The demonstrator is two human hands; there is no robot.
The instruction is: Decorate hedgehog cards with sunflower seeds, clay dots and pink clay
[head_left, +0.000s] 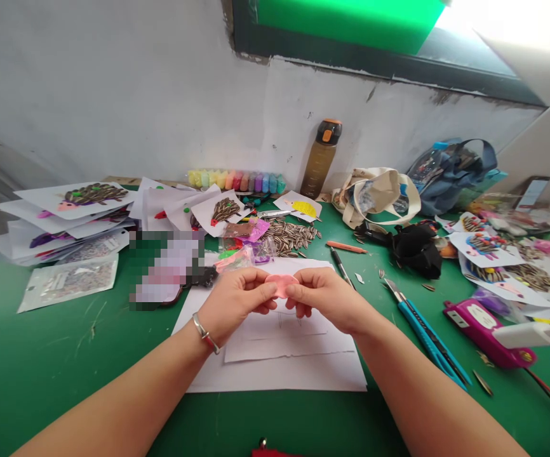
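2 hands in view. Left hand point(234, 301) & right hand point(325, 295) meet above the white sheets point(275, 355), and the fingers point(268, 291) of both are closed in a pinch on 1 pink clay piece point(281, 284), one hand at each end. The piece is held just over the paper, at the counter point(41, 368) middle. 1 bracelet point(206, 333) on the left wrist.

Sheets under the hands: at least 2, a smaller one on a bigger. To the right: 1 pen point(340, 266), 1 orange pencil point(346, 247), 1 blue knife point(422, 330). 1 seed pile point(291, 235) sits behind the hands.

Hard to make out:
- A pixelated patch point(167, 266) left of the hands hides whatever lies there.
- A red thing point(268, 452) is cut off at the bottom edge.
- The craft papers at far right run out of frame.
- The row of clay tubs point(237, 181) by the wall blurs together, so the exact no. is unclear.

Containers:
- 1 brown bottle point(320, 160), lid on, contents not visible.
- 1 cream tote point(380, 193) & 1 blue bag point(451, 171), both stuffed, items inside not readable.
- 1 flat plastic packet point(70, 279) at left, w/ speckled filling.
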